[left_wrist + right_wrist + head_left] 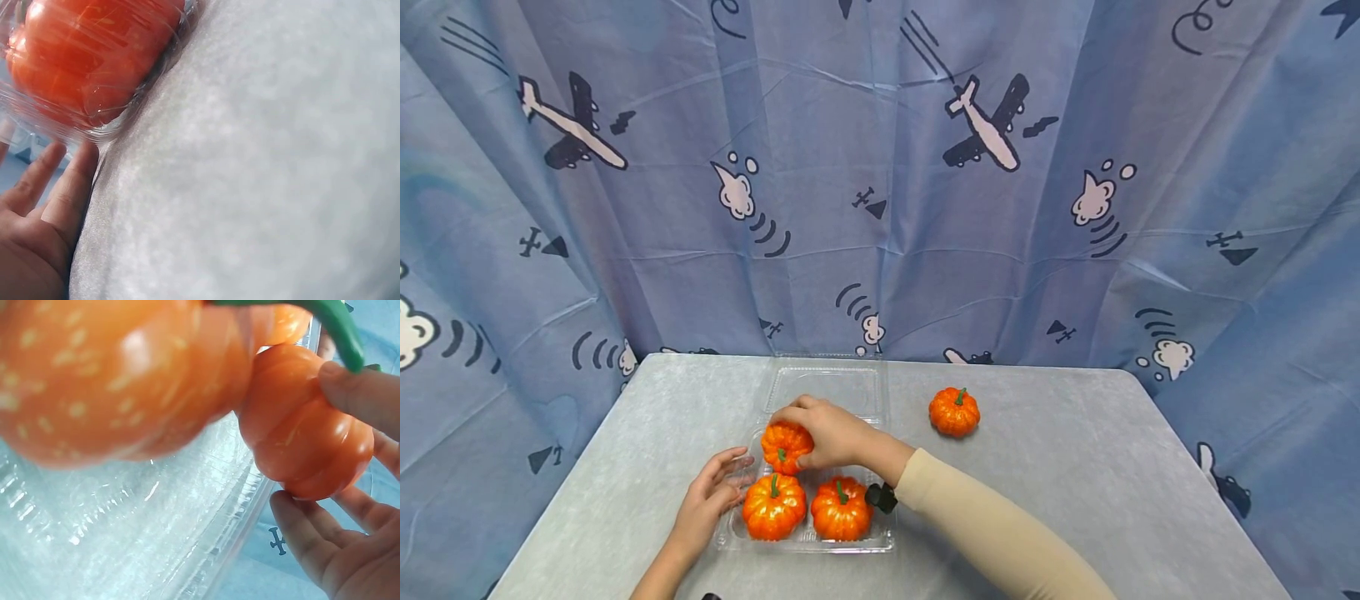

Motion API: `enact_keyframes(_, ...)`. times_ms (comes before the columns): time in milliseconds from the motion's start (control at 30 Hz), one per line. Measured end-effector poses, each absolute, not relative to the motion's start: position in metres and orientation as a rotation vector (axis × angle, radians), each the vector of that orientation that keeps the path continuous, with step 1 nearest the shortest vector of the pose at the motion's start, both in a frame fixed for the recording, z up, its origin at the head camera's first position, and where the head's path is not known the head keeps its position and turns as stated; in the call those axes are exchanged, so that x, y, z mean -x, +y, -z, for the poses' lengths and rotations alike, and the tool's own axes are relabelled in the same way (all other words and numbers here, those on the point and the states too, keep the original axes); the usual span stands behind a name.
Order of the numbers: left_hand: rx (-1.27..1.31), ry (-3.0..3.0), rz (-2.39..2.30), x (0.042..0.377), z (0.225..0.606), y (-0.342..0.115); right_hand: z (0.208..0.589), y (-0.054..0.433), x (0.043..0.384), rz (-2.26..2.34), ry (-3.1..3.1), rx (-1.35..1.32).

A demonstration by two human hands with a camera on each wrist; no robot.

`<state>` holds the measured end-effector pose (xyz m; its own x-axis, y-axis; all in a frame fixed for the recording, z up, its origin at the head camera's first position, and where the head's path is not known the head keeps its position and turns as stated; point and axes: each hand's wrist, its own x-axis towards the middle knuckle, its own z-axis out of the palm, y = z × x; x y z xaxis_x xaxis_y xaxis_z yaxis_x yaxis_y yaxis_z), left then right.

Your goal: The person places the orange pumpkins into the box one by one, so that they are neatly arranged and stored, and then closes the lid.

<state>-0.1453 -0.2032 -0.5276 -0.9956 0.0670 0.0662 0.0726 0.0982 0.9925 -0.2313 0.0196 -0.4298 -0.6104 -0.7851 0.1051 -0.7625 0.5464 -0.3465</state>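
Observation:
My right hand [829,432] grips a small orange toy pumpkin [786,446] over the back left of a clear plastic clamshell box [850,547]. In the right wrist view, thumb and fingers curl round this pumpkin [306,425]. Two more pumpkins sit in the front of the box: one at left [774,508] and one at right [841,510], both with green stems. At the box's left side, my left hand [703,500] has its fingers spread, and its fingertips [86,153] meet the clear wall in the left wrist view.
A further orange pumpkin [954,412] stands on the grey table [1075,467], right of the box. The box's clear lid [827,390] lies folded back toward the blue curtain [880,208] printed with airplanes. A small black object [882,498] shows at my right wrist.

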Motion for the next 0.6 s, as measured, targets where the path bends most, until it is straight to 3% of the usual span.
enact_keyframes(600,0.164,-2.319,2.086,0.1458,0.5292,-0.2042,0.4258,0.02,0.2339,0.697,2.637,1.253)
